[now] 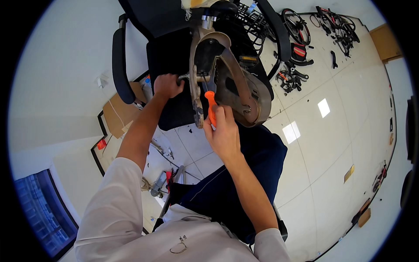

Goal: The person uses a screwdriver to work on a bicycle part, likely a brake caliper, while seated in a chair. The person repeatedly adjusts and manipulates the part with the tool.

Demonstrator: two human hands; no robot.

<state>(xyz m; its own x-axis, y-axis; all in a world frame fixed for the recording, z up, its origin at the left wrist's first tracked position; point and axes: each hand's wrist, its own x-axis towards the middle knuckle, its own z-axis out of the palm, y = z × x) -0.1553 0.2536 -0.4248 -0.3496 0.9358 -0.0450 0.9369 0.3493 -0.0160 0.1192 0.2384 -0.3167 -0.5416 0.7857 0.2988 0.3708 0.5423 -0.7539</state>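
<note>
My right hand (223, 133) is closed round the orange handle of a screwdriver (210, 102). Its shaft points away from me, into the gap beside a worn metal chain guard (261, 94). The guard belongs to a bicycle frame (195, 52), scuffed and brownish, propped on a black office chair (174, 59). To the left, my left hand (168, 86) makes a fist at the end of a bent metal rod (183, 77) that sticks out from the frame. Fingers hide most of the rod's end. Where the screwdriver's tip touches is too small to tell.
Armrests (122, 65) flank the chair seat. Behind it stands a black basket (255, 24). Bicycle wheels (296, 27) and loose black parts (292, 78) lie on the tiled floor at the right. A cardboard box (118, 114) sits at the left by the wall.
</note>
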